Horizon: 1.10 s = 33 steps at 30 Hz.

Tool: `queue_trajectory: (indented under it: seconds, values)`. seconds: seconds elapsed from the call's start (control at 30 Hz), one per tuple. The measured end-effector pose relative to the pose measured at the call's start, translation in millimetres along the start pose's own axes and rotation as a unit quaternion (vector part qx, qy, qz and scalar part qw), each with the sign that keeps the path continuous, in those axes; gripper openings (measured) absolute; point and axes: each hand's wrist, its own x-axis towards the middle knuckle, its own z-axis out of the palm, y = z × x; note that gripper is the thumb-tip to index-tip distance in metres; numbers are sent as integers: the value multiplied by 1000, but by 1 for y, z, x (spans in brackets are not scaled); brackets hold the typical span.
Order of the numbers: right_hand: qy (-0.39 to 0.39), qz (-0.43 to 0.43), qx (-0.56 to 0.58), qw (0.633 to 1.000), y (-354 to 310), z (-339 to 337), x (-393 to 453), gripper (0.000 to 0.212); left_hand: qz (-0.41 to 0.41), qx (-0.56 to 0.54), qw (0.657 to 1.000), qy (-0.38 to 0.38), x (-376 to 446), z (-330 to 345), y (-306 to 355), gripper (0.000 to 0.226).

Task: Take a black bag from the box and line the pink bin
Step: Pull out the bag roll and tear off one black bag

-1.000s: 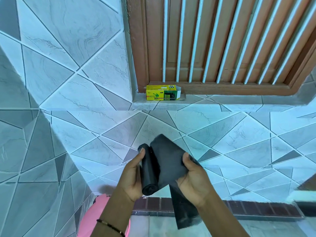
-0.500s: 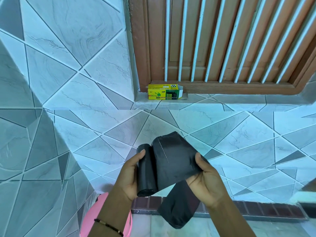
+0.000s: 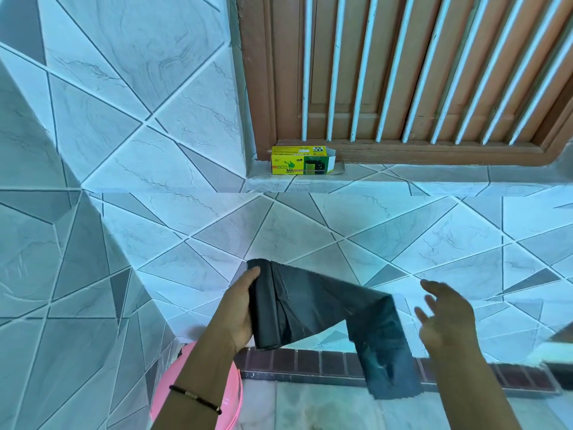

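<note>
Down at the bottom of my view, under my left forearm, the pink bin (image 3: 198,395) shows only a curved slice of its rim and wall, tucked into the corner where the tiled wall (image 3: 93,243) on my left meets the one ahead; a dark bracelet (image 3: 195,398) sits on that wrist. My left hand (image 3: 240,311) is raised in front of me, thumb up along the near side and fingers curled round the back of the roll of black bags (image 3: 263,305), which I hold upright. From the roll one black bag (image 3: 356,321) runs out to the right as a flat strip, then bends and hangs down, its lower edge loose over the dark brick skirting (image 3: 310,361). My right hand (image 3: 446,318) is just to the right of that hanging strip, palm turned toward it, fingers spread and relaxed, gripping nothing and blurred. Between my two hands the strip is the only thing in the way; below it lies pale floor (image 3: 310,408). Farther off, up on the tiled ledge (image 3: 434,178), the yellow and green box (image 3: 299,161) lies on its side with its right end flap open, against the brown wooden frame (image 3: 257,88) with white bars (image 3: 331,72)
</note>
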Motion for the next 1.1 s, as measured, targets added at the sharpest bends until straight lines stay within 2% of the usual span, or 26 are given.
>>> queue_trajectory:
  seconds: [0.07,0.13,0.27,0.47,0.53,0.63,0.7,0.83,1.1]
  values:
    - [-56,-99,-54,992,-2,8,-10,34,-8,3,1000,-7,1,3,2,23]
    - [-174,-143,-98,969,0,23,-21,32,-23,23,999,-18,0,6,3,21]
    - [-346,-129,-203,907,12,50,-35,34,-22,99,992,-71,-1,11,4,22]
    - [-469,-145,-337,803,20,70,-27,56,12,207,962,-177,-8,16,19,37]
    - [-507,-103,-358,777,17,75,-25,49,13,215,957,-195,-10,17,24,35]
    - [-544,-53,-391,740,15,79,-23,21,3,208,957,-204,-14,16,28,40]
    - [-535,-59,-386,749,15,79,-21,6,-4,196,962,-192,-15,14,29,39]
    - [-516,-67,-328,788,11,79,-24,14,0,156,973,-168,-13,12,28,45]
    - [-479,-65,-301,822,8,81,-33,29,-4,128,975,-180,-12,20,20,45]
